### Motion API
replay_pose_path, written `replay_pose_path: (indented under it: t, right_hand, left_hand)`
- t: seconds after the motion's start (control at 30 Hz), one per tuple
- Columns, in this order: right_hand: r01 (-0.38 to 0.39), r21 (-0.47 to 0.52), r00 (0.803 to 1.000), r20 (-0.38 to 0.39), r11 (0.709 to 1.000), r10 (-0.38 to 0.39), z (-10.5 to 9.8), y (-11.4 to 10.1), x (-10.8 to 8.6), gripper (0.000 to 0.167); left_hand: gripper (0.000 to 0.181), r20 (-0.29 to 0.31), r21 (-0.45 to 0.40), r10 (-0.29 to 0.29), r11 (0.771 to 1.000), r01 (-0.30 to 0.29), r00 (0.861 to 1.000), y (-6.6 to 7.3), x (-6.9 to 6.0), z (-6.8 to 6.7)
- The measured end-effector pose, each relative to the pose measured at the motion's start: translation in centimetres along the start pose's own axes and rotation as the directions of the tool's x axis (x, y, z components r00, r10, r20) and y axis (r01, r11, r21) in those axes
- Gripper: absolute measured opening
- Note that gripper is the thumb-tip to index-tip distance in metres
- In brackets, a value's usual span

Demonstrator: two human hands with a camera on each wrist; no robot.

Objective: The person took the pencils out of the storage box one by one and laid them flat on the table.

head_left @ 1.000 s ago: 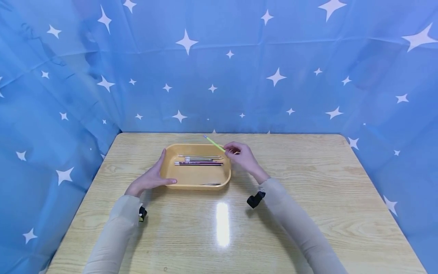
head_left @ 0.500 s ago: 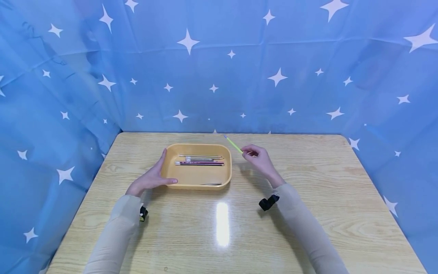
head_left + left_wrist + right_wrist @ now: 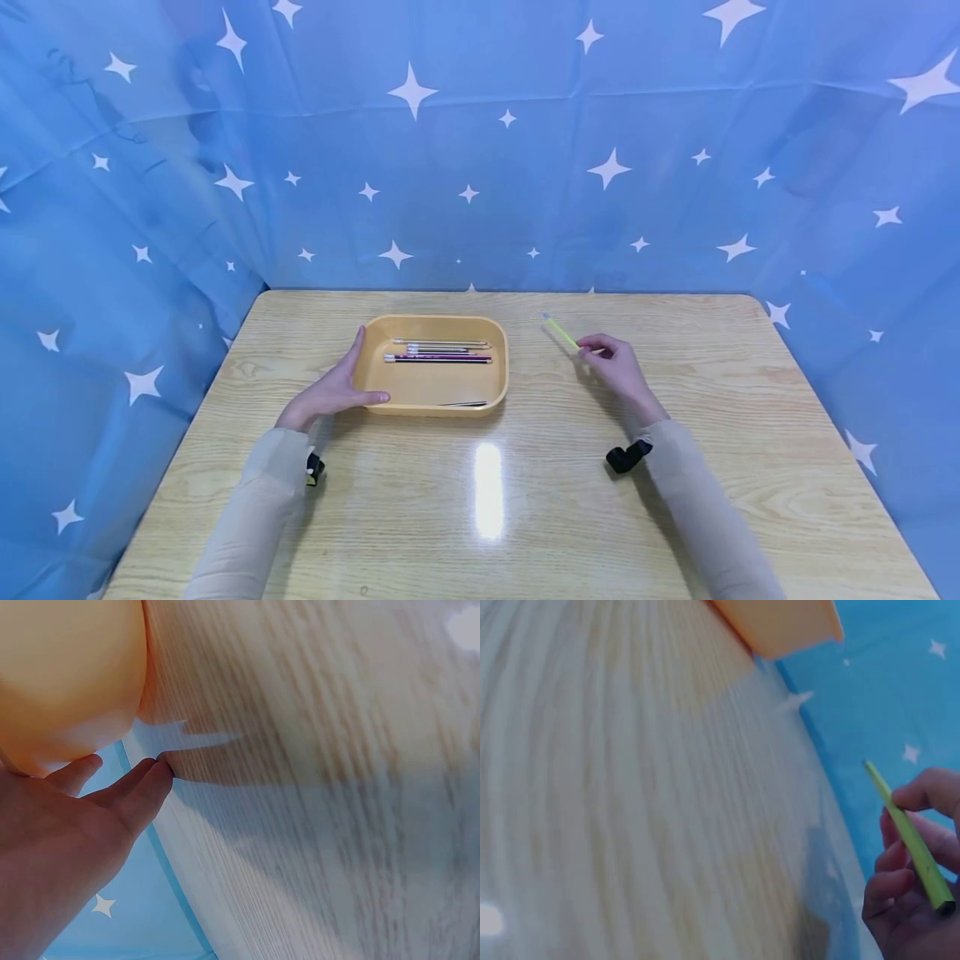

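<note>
A shallow yellow-orange plastic tray [image 3: 420,387] stands left of centre on the table. Inside it, several pencils [image 3: 438,359] lie side by side towards the back, and a thin dark one [image 3: 465,404] lies along the front wall. My left hand [image 3: 333,392] rests against the tray's left end, fingers spread and fairly straight, thumb along the front rim. Right of the tray, my right hand [image 3: 617,367] pinches a slim yellow-green pencil-like stick [image 3: 562,332] with a bluish far end and its shadow on the table close by. In the right wrist view, the stick [image 3: 919,847] shows a dark near end.
The wood-grain table [image 3: 420,533] stretches out on both sides and ends at a blue curtain [image 3: 555,183] with white stars. A bright light reflection [image 3: 488,492] shows in front of the tray. A black wrist camera [image 3: 628,457] sits on the right sleeve.
My right hand has carried the yellow-green stick from above the tray's right end rightwards and lower, over the table. My left hand and the tray have stayed in place.
</note>
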State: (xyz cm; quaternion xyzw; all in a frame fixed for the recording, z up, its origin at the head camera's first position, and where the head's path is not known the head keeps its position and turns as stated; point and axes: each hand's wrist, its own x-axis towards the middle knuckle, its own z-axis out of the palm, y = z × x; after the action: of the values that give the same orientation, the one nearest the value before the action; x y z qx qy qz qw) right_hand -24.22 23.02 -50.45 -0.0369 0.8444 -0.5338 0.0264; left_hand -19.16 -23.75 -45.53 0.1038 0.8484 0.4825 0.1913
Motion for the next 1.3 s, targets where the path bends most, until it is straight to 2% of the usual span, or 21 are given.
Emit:
replay_pose_path:
  t: [0.2, 0.33, 0.43, 0.57, 0.9, 1.03, 1.23, 1.3]
  right_hand:
    - [-0.012, -0.072, 0.999, -0.047, 0.997, 0.008, -1.9, 1.6, -0.8, 0.028]
    - [-0.011, -0.083, 0.997, -0.082, 0.996, 0.004, -3.1, 2.3, -1.5, 0.028]
    - [-0.009, -0.092, 0.995, -0.102, 0.996, -0.001, -4.2, 2.7, -1.8, 0.029]
    - [-0.023, -0.093, 0.990, -0.143, 0.995, 0.010, -5.5, 3.3, -2.3, 0.029]
    - [-0.091, -0.161, 0.970, -0.238, 0.983, 0.051, -7.9, 4.6, -3.3, 0.029]
    - [-0.132, -0.194, 0.961, -0.264, 0.972, 0.078, -8.5, 4.7, -3.7, 0.029]
    - [-0.160, -0.247, 0.962, -0.257, 0.956, 0.095, -8.9, 4.9, -3.9, 0.028]
    - [-0.159, -0.266, 0.964, -0.250, 0.951, 0.091, -9.0, 5.0, -3.9, 0.028]
  left_hand:
    - [0.119, 0.003, 0.018, 0.022, 1.000, -0.022, 1.000, 0.3, 0.0, 0.0]
    - [0.121, -0.011, 0.037, 0.034, 0.999, -0.034, 0.999, -1.7, 0.8, 0.1]
    - [0.123, -0.020, 0.037, 0.027, 0.999, -0.026, 0.999, -2.3, 1.0, 0.2]
    - [0.124, -0.023, 0.032, 0.013, 0.999, -0.012, 1.000, -2.4, 1.0, 0.3]
    - [0.123, -0.013, 0.035, 0.039, 0.999, -0.038, 0.999, -2.3, 1.0, 0.1]
    - [0.122, -0.006, 0.021, 0.033, 0.999, -0.033, 0.999, -1.9, 0.9, 0.1]
    - [0.119, 0.014, -0.008, 0.020, 1.000, -0.020, 1.000, 0.8, -0.2, 0.0]
    - [0.117, 0.015, 0.001, 0.017, 1.000, -0.017, 1.000, 1.3, -0.5, 0.0]
